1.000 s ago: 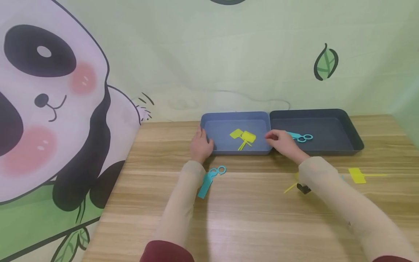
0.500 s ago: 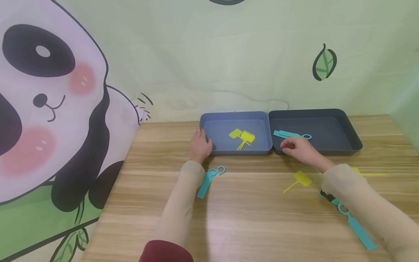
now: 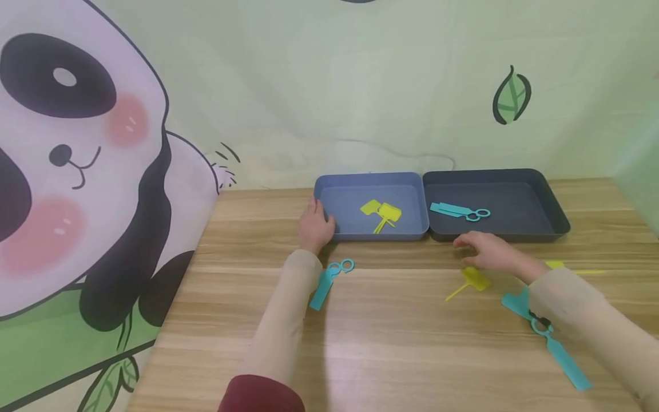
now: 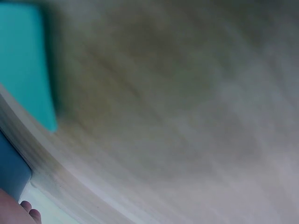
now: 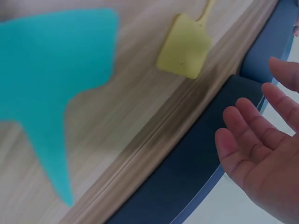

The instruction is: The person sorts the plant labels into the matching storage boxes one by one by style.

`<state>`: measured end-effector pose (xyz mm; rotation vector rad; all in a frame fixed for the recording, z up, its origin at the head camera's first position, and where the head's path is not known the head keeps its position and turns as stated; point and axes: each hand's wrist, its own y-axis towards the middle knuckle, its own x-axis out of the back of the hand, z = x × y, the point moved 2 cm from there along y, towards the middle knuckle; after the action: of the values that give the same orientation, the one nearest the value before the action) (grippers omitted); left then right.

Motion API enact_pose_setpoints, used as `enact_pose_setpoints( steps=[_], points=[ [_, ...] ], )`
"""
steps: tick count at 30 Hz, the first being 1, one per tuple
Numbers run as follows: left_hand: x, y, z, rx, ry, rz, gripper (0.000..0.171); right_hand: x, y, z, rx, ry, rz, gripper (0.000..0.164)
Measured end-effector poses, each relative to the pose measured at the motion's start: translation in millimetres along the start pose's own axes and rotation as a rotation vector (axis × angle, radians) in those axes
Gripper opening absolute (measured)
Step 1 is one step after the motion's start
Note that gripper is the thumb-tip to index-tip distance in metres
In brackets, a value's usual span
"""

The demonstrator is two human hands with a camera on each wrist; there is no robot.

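Observation:
My left hand rests with extended fingers along the left side of the blue tray. Several yellow tags lie inside that tray. Below this hand is a turquoise ring-ended tag, whose flat end also fills a corner of the left wrist view. My right hand hovers in front of the dark tray, fingers loosely bent and holding nothing, as the right wrist view confirms. Just under it lies a yellow tag with a thin stem. Turquoise ring-ended tags lie in the dark tray.
A turquoise T-shaped tag and a ring-ended one lie below the right forearm. Another yellow tag is partly behind the right sleeve. Both trays stand side by side at the back of the wooden table, before a panda-print backdrop.
My right hand has moved right and nearer, from the border between the trays to in front of the dark one, uncovering the turquoise tags there. The left hand stays at the blue tray.

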<state>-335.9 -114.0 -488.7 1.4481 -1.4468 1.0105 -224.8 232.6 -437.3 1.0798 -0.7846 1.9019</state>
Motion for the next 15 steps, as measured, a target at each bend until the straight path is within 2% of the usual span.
enact_pose_setpoints(
  steps=[4,9,15],
  points=[
    [-0.1,0.4,0.1,0.001,0.001,0.006,0.061,-2,-8,-4,0.004,-0.062,0.033,0.045],
    [-0.5,0.9,0.3,-0.005,0.005,-0.005,0.061,-5,-17,-11,0.035,-0.114,0.029,0.056],
    [-0.7,0.4,0.4,0.0,0.003,-0.003,0.061,-10,-27,-17,0.044,-0.119,0.051,0.061]
  ],
)
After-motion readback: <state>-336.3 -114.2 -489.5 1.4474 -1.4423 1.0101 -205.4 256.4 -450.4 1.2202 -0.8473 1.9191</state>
